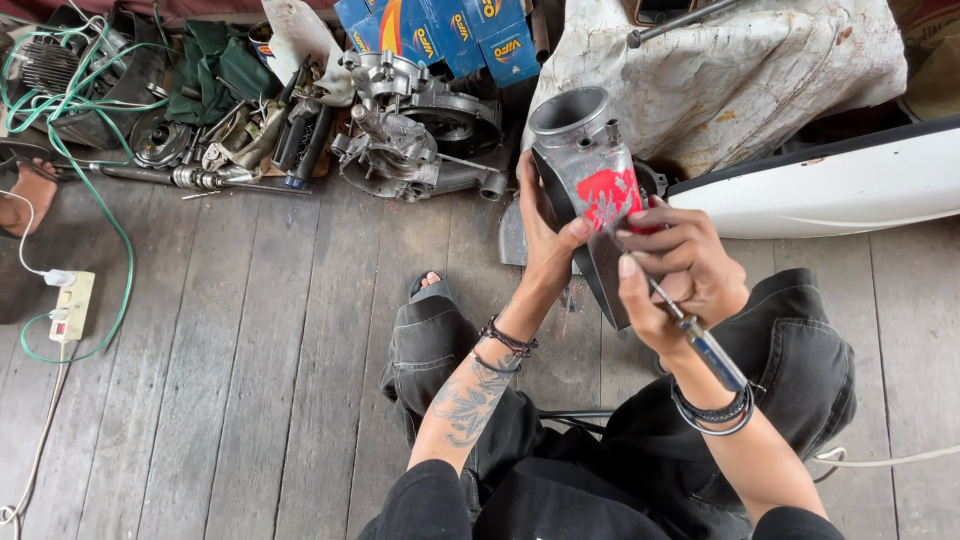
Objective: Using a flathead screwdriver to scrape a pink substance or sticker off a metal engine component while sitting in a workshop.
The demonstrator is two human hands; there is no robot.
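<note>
Metal engine part (585, 150) with a round open mouth on top and a red patch on its side is held up over the person's lap, in front of the bent knees. Just behind it sits a lumpy white cloth bundle (730, 70), and a long white panel (830, 185) lies to the right. To the left, a bigger grey engine block (415, 130) rests on the floor, near blue boxes (470, 30). Farther left lie loose tools and metal bits (230, 140), a green cable (80, 150) and a white power strip (70, 305).

All of it sits on a wooden plank floor (250, 350), grey and worn.

Left hand (545, 225) is wrapped around the part from the left, thumb pressed by the red patch. Right hand (680, 270) is curled tight around a screwdriver (700, 340) with a blue handle, its tip up against the red patch. Both wrists wear dark bands.
</note>
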